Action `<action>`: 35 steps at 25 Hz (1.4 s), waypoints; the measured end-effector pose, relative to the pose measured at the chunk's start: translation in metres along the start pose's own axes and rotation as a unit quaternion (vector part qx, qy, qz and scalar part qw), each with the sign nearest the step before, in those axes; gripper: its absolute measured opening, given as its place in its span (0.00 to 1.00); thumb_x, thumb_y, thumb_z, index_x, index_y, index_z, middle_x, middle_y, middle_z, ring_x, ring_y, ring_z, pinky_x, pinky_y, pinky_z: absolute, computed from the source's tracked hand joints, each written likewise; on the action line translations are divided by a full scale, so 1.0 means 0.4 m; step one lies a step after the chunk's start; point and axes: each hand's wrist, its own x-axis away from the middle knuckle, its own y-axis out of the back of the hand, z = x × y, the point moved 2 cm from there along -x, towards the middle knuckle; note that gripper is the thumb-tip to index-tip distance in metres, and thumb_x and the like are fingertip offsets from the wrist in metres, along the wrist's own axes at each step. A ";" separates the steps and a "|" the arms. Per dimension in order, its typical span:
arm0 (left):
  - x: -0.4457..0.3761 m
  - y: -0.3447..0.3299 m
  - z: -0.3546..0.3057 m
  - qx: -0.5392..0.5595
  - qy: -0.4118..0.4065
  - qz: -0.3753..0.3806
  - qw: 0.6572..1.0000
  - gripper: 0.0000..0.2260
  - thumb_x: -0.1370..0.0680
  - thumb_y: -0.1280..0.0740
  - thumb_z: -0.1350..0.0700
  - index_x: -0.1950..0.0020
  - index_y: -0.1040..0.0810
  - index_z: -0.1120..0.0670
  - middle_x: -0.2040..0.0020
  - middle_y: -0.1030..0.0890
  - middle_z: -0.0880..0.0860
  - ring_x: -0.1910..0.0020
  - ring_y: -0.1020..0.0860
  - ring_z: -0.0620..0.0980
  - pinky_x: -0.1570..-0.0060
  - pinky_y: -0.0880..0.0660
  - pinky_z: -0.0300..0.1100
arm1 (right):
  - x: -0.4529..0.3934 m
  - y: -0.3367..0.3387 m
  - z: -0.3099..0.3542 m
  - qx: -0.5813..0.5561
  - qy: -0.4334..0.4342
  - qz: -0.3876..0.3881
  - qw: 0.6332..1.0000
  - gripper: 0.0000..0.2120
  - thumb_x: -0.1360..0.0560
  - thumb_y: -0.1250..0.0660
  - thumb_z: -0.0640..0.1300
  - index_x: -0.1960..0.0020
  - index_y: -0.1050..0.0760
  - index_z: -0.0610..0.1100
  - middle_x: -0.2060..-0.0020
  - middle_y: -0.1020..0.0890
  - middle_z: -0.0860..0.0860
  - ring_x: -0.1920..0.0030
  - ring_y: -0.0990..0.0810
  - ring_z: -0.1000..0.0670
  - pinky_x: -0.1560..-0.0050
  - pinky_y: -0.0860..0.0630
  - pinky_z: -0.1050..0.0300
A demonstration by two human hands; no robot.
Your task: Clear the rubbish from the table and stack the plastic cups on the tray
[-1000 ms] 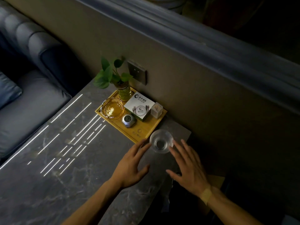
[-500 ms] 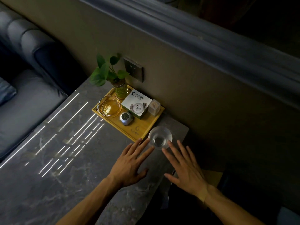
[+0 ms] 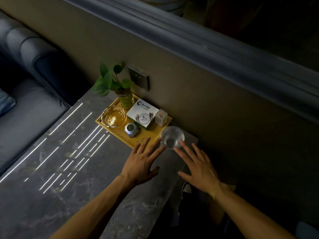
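A clear plastic cup (image 3: 172,137) stands upright at the right end of the yellow wooden tray (image 3: 150,135), near the wall. My left hand (image 3: 141,161) lies flat with spread fingers just left of the cup, fingertips touching or almost touching its side. My right hand (image 3: 198,163) is spread on the cup's near right side, one fingertip at its wall. Neither hand grips the cup. I cannot tell whether it is one cup or a stack.
On the tray sit a glass ashtray (image 3: 114,116), a small grey round device (image 3: 132,129), a white printed box (image 3: 142,113), a toothpick holder (image 3: 161,116) and a plant in a glass jar (image 3: 126,98). The grey marble table (image 3: 69,169) meets a sofa (image 3: 25,83) on the left; a wall socket (image 3: 139,80) is behind.
The cup has shifted from the bare table corner onto the tray's right end, with both hands following it toward the wall.
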 end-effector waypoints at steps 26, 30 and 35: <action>-0.144 0.053 -0.002 -0.013 0.042 0.038 0.998 0.50 0.27 0.31 0.41 0.26 0.70 0.41 0.20 0.64 0.47 0.21 0.62 0.58 0.25 0.49 0.60 | -0.108 0.086 -0.035 0.034 -0.036 -0.004 0.999 0.49 0.25 0.33 0.55 0.30 0.74 0.67 0.23 0.64 0.60 0.22 0.58 0.42 0.25 0.49 0.38; -0.147 0.055 -0.017 -0.012 0.060 0.033 0.998 0.48 0.27 0.31 0.41 0.23 0.66 0.43 0.20 0.63 0.48 0.22 0.63 0.58 0.24 0.50 0.59 | -0.108 0.097 -0.023 0.061 -0.046 0.001 0.997 0.45 0.24 0.35 0.53 0.26 0.69 0.63 0.23 0.64 0.58 0.22 0.60 0.42 0.24 0.51 0.39; -0.098 0.068 -0.041 0.089 0.096 -0.023 0.991 0.42 0.27 0.35 0.40 0.22 0.59 0.41 0.19 0.55 0.49 0.20 0.54 0.57 0.24 0.43 0.59 | -0.079 0.109 0.012 0.062 -0.056 -0.035 0.996 0.42 0.23 0.37 0.55 0.24 0.67 0.60 0.22 0.61 0.55 0.22 0.58 0.44 0.24 0.50 0.41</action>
